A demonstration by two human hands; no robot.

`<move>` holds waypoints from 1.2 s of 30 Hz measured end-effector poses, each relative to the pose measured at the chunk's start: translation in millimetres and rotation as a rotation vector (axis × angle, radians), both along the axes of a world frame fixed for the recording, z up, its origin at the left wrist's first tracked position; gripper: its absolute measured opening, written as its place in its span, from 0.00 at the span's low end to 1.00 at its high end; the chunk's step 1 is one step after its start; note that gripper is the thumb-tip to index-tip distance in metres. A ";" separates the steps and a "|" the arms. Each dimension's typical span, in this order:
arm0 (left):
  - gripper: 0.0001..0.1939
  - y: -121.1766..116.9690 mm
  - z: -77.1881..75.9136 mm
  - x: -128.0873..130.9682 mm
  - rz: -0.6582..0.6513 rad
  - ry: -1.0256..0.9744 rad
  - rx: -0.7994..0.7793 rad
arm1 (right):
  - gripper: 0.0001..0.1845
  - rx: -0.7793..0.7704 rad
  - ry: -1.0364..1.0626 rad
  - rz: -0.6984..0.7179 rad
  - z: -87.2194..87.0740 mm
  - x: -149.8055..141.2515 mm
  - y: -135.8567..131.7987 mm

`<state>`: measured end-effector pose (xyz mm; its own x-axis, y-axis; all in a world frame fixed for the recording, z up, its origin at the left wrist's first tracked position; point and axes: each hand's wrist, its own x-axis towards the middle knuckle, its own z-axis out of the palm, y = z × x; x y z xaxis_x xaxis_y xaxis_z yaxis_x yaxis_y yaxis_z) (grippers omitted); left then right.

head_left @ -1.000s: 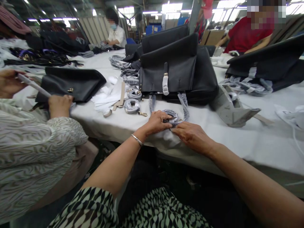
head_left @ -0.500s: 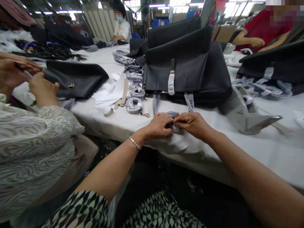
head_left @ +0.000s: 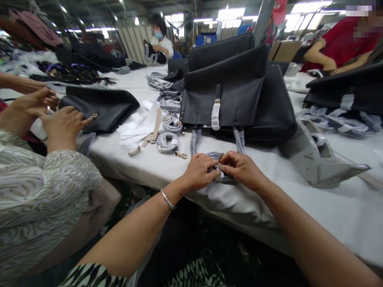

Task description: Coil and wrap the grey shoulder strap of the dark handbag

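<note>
Right grip [head_left: 243, 169] pinches white tape [head_left: 220, 175] while left grip [head_left: 198, 172] (silver bracelet [head_left: 166, 200] behind) holds the coiled strap [head_left: 214, 154].

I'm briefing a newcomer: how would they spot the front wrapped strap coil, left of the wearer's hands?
Find the black bag with the buckled strap. Two coils lie off its lower-left corner. The wanted coil is nearer the table edge, its gold clasp stretched out right.

A slim silver bangle [head_left: 168, 199] rings the wrist behind my left hand [head_left: 198, 172]. My loose left sleeve [head_left: 93, 275] is printed with black and pale-green leaf shapes, matching my blouse front [head_left: 194, 275].
</note>
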<state>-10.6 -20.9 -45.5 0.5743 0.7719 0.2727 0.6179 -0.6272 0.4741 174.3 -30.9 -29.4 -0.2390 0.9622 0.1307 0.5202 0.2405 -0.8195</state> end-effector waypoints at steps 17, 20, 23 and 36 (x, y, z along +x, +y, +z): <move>0.12 -9.3 -7.3 1.4 0.027 -0.159 0.088 | 0.15 -0.354 0.205 -0.019 13.9 -7.0 11.3; 0.06 -12.4 -6.8 0.5 0.006 -0.090 0.150 | 0.16 -0.361 0.210 -0.024 15.4 -7.1 10.4; 0.08 -13.4 -6.8 -0.2 0.037 -0.094 0.163 | 0.15 -0.362 0.212 -0.026 16.8 -7.2 9.9; 0.09 -9.2 -11.9 0.7 0.038 -0.037 0.140 | 0.04 -0.308 0.200 -0.110 12.9 -10.3 10.7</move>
<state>-9.8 -30.2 -57.5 0.5330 0.7461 0.3991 0.6264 -0.6651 0.4066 164.0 -20.2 -16.4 -0.1311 0.9821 -0.1354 0.3513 -0.0817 -0.9327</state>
